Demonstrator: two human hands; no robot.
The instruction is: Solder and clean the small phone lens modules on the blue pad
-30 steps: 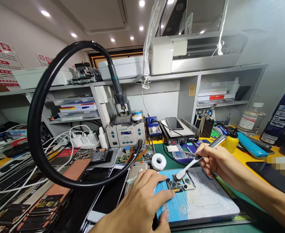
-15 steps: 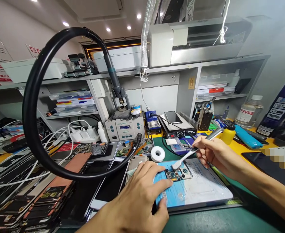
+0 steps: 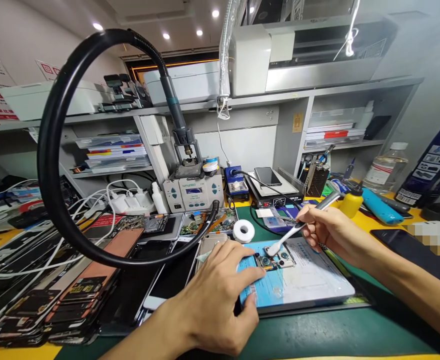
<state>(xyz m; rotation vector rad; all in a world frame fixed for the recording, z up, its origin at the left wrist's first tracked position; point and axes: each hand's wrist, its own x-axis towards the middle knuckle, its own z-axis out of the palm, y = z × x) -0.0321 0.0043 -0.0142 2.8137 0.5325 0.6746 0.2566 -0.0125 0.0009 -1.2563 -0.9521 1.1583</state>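
A toothbrush [image 3: 286, 238] with a white neck and a grey and black handle is held between the fingers of my right hand [image 3: 319, 225]. Its head rests on the upper edge of a small phone circuit board [image 3: 276, 260] with round camera lenses. My left hand [image 3: 223, 285] has its fingertips closed on the left end of that board. The thumb lies lower, against the near left side of the blue and white box [image 3: 310, 280] under the board. The bristles face down and are hidden.
A white tape roll [image 3: 243, 231] stands behind the box. To the left lie stacked phone parts [image 3: 92, 295] and dark screens. A thick black hose [image 3: 47, 165] loops up from the hot air station [image 3: 193, 192]. At right are a yellow bottle [image 3: 351, 201] and a dark phone [image 3: 400, 245].
The view has shifted slightly. The toothbrush head stays at the upper edge of the board, with the right hand a little changed in angle. The left hand keeps its place on the board.
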